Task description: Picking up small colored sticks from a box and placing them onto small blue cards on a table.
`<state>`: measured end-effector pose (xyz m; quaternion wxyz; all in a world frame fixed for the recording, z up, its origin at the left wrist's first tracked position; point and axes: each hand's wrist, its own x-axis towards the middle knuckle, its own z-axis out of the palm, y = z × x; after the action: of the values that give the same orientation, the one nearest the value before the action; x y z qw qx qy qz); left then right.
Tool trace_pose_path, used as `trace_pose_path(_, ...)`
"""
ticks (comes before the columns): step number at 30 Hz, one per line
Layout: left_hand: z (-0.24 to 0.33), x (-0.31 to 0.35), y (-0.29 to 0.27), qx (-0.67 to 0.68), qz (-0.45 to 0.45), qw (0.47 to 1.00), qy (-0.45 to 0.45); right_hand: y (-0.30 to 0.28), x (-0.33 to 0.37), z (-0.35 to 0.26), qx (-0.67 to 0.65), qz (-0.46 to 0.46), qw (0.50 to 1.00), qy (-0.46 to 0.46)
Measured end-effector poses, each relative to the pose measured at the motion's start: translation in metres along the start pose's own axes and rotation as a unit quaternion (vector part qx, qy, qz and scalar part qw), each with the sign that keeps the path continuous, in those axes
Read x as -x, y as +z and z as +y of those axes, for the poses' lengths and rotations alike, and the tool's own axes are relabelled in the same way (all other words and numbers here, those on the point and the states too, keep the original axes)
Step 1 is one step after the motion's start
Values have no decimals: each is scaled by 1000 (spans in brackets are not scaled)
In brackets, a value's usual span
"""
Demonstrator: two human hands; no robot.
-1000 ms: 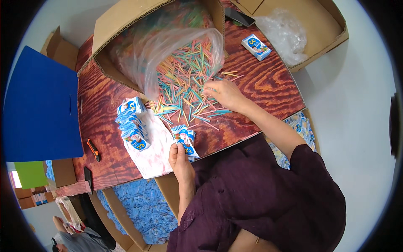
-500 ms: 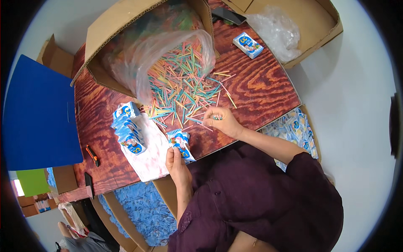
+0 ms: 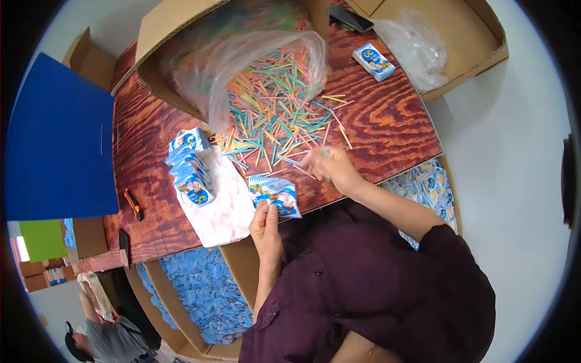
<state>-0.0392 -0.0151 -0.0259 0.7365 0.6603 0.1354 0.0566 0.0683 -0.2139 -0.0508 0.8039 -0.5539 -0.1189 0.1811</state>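
Observation:
My left hand (image 3: 266,235) pinches the lower edge of a small blue-and-white printed packet (image 3: 277,195) above the table's near edge. My right hand (image 3: 336,172), slightly blurred, is curled over the near side of a loose pile of thin pastel sticks (image 3: 273,115). Small coloured ends show between its fingers; how many sticks it holds is hidden. The pile, in pink, yellow, green and teal, spills from a clear plastic bag (image 3: 219,100) inside a tipped cardboard box (image 3: 175,30). Left of my left hand, a row of similar packets (image 3: 192,172) leans on a white, pink-smudged cloth (image 3: 225,202).
On the wood-grain table (image 3: 399,130) lie a small printed carton (image 3: 374,62), a dark phone-like object (image 3: 351,18) and an orange cutter (image 3: 133,204). Boxes of blue packets (image 3: 206,293) and wrapped pieces (image 3: 417,187) stand below. Another person (image 3: 115,339) is at lower left.
My left hand has turned the packet so it lies more sideways. My right hand has shifted slightly right. The whole view has shifted a little, and the other person shows more.

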Motion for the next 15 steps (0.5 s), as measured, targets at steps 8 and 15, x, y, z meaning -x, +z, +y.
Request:
trace_pose_path(8, 16, -4, 10, -121, -99, 983, 98, 53, -18, -84, -315, 20, 945, 88)
trace_pose_path(15, 16, -6, 11, -117, -111, 981, 105, 58, -15, -67, -244, -33, 966, 84)
